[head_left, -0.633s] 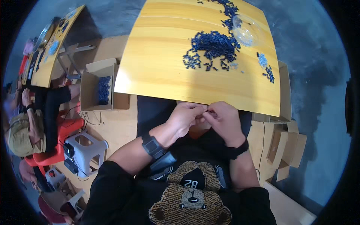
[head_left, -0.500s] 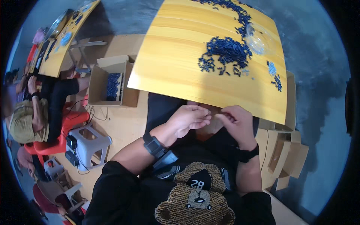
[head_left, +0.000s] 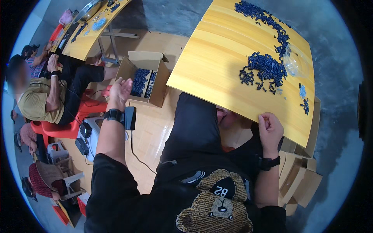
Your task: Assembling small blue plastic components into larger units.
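My left hand (head_left: pixel 121 92) is stretched out to the left, palm showing, beside the near left edge of a cardboard box (head_left: pixel 161 83). Its fingers are loosely apart and nothing shows in them. Inside that box lie many small dark blue-black pieces (head_left: pixel 139 82), with a cardboard divider among them. At the near edge of the yellow wood-grain table (head_left: pixel 217 58), my right hand (head_left: pixel 271 130) is curled closed, thumb against fingers; whatever it may hold is hidden. On the table sits a heap of small dark cylindrical pieces (head_left: pixel 266 68), trailing off toward the far edge.
A clear round bowl (head_left: pixel 296 64) stands right of the heap, near small light-blue pieces (head_left: pixel 302 91). Cardboard boxes (head_left: pixel 303 182) lie at lower right. A black adapter (head_left: pixel 130 118) with a cable hangs by my left wrist. Another person (head_left: pixel 40 99) sits on a red chair at left.
My hands have parted: the left swung out leftward to the box and its fingers loosened. My right stays by the table edge, now more curled. The whole view has turned left.
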